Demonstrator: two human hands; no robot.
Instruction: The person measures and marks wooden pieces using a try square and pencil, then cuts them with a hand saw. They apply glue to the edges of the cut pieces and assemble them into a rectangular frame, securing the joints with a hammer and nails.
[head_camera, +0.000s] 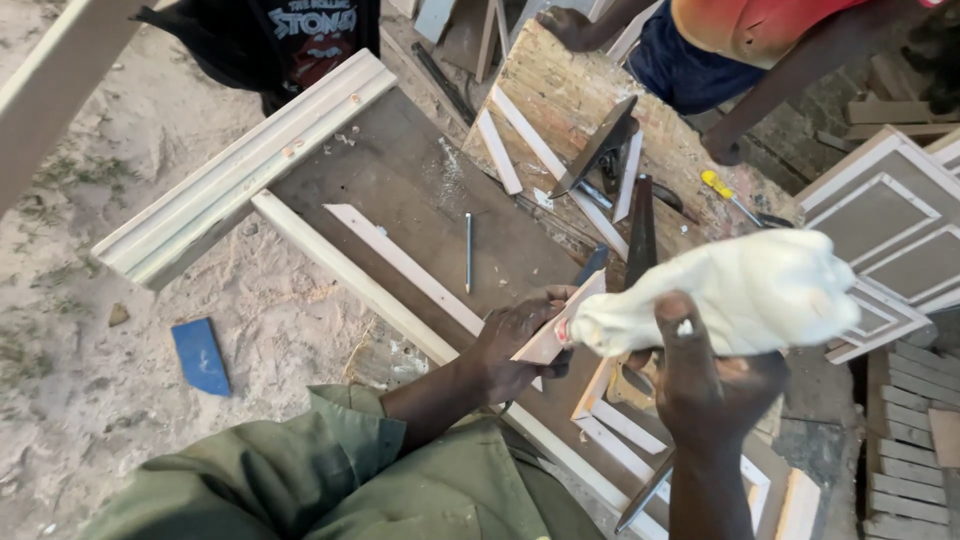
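Hands mid-frame: left hand (515, 345) grips a thin wood strip (560, 322), right hand (715, 385) squeezes a soft white glue bag (740, 292) over the dusty surface (400, 190).

Outdoor woodworking spot in daylight, on sandy ground (130, 200).
Dark tabletop (400, 190) at centre, long pale moulded board (240, 170) across its far left edge; blue scrap (200, 355) on the sand, left; panelled door piece (890, 225) and stacked wood strips (905, 460), right.
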